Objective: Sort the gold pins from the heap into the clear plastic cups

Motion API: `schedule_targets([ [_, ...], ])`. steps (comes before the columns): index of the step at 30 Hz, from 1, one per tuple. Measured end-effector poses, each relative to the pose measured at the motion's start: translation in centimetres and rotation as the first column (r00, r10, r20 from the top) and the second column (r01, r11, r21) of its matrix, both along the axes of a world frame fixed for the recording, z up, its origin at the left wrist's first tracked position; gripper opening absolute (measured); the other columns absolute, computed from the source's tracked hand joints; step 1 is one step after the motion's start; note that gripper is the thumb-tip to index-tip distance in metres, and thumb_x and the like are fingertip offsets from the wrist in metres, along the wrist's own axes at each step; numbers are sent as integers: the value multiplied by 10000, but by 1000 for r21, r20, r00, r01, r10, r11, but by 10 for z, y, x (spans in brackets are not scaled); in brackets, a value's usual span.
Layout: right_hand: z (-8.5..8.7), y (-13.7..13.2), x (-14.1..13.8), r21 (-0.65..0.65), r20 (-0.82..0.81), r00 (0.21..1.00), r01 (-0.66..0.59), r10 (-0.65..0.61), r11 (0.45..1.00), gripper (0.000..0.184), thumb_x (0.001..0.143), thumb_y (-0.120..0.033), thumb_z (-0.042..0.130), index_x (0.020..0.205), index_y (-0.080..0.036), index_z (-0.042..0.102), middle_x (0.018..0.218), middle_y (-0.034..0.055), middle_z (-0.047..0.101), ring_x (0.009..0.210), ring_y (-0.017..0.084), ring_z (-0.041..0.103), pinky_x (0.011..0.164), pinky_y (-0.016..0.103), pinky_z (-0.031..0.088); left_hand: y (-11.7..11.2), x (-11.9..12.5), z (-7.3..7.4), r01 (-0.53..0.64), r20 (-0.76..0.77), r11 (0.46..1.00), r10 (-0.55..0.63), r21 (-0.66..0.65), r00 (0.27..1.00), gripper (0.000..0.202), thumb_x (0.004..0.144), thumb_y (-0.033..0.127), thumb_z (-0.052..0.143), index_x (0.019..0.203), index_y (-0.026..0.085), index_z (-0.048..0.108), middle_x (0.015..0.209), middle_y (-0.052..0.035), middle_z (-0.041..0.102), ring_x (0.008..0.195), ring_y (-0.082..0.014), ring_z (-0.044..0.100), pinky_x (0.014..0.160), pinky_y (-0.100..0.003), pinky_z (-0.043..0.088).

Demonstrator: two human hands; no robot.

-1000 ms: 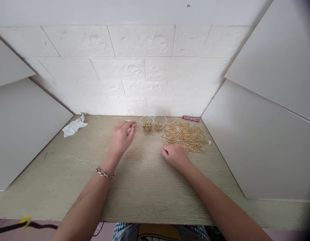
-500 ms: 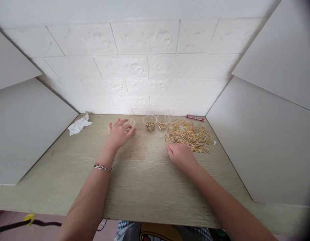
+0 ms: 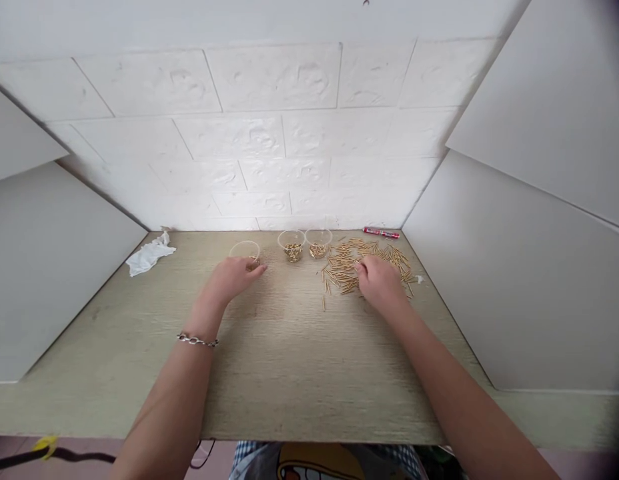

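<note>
Pins [image 3: 339, 263]: gold, loose heap on right of desk [image 3: 289, 347], beside three clear cups. Right hand [image 3: 380, 280] sat on heap, fingers curled down; couldn't tell if it pinched any. Left hand [image 3: 232, 277] loosely curled, touching leftmost cup [image 3: 244, 251]; not gripping it, by my read. Other two cups [image 3: 305, 243] held gold bits. My advice: pinch one pin at tip, steady cup, lift clear of neighbours.

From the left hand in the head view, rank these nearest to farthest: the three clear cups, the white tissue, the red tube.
1. Leftmost cup, at the left hand fingers.
2. Middle cup, to its right.
3. Right cup, further right.
4. White tissue, far left.
5. Red tube, far right by the wall.
</note>
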State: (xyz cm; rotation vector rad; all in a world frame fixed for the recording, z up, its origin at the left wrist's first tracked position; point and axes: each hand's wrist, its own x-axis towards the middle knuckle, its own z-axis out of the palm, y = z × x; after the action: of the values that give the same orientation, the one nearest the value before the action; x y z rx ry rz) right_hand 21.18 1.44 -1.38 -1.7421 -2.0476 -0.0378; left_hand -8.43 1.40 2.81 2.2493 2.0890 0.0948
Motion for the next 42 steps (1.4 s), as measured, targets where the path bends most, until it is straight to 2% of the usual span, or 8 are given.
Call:
schedule_targets([
  [6, -10, 15, 16, 11, -198, 974, 110, -106, 994, 197, 801, -304, 413, 887, -179, 539, 964, 96, 596, 906, 246, 504, 823, 424, 287, 0, 3, 1, 14, -35, 1000, -14, -3, 999, 468, 791, 513, 335, 700, 196, 668, 762, -89, 664, 725, -217, 589, 606, -275, 382],
  [12, -9, 21, 21, -44, -348, 915, 202, -204, 978, 281, 783, -333, 437, 1012, -190, 513, 1074, 99, 577, 1003, 257, 495, 873, 439, 303, 1, 3, -1, 14, -37, 1000, -13, 17, 999, 490, 801, 500, 316, 679, 165, 652, 790, -113, 649, 750, -231, 587, 630, -289, 394],
  [21, -12, 19, 17, 20, -397, 909, 151, -131, 988, 261, 778, -325, 426, 962, -171, 527, 1043, 101, 592, 971, 248, 509, 884, 429, 310, -2, 5, 4, -72, 126, 990, 56, 120, 990, 487, 784, 548, 336, 789, 197, 674, 921, -76, 675, 863, -232, 587, 678, -272, 401],
  [25, -12, 18, 15, 21, -401, 909, 135, -115, 991, 254, 773, -326, 430, 947, -173, 533, 1035, 101, 600, 967, 248, 511, 896, 442, 298, -5, 7, 9, -165, 236, 971, 122, 174, 964, 481, 803, 527, 311, 789, 218, 681, 956, -30, 677, 776, -199, 609, 630, -250, 396],
  [27, -12, 18, 15, 12, -403, 908, 131, -116, 991, 250, 769, -318, 435, 946, -174, 535, 1032, 100, 601, 970, 248, 512, 894, 439, 301, -6, 6, 9, -222, 291, 955, 160, 195, 943, 462, 804, 502, 322, 783, 215, 684, 909, -26, 688, 687, -182, 611, 587, -244, 387],
  [32, -11, 17, 12, -13, -389, 913, 128, -123, 992, 250, 763, -306, 447, 953, -172, 540, 1025, 94, 602, 960, 244, 520, 888, 433, 306, -4, 4, 7, -346, 482, 911, 204, 225, 852, 420, 785, 454, 383, 872, 177, 686, 570, -18, 656, 550, -168, 596, 574, -249, 411],
  [39, -6, 14, 8, 75, -397, 916, 86, -49, 993, 235, 781, -285, 431, 949, -161, 540, 1007, 102, 602, 958, 239, 515, 872, 405, 320, -5, 8, 11, -423, 690, 829, 62, 367, 721, 304, 733, 384, 516, 893, 184, 679, 822, -38, 682, 657, -140, 624, 667, -251, 474],
  [42, 1, 11, -1, 145, -367, 930, 39, 18, 989, 228, 796, -272, 421, 958, -163, 539, 1010, 108, 598, 957, 238, 509, 882, 408, 300, -5, 12, 10, -423, 797, 833, -35, 357, 603, 283, 703, 357, 571, 887, 171, 677, 844, -46, 680, 751, -153, 627, 746, -277, 485],
])
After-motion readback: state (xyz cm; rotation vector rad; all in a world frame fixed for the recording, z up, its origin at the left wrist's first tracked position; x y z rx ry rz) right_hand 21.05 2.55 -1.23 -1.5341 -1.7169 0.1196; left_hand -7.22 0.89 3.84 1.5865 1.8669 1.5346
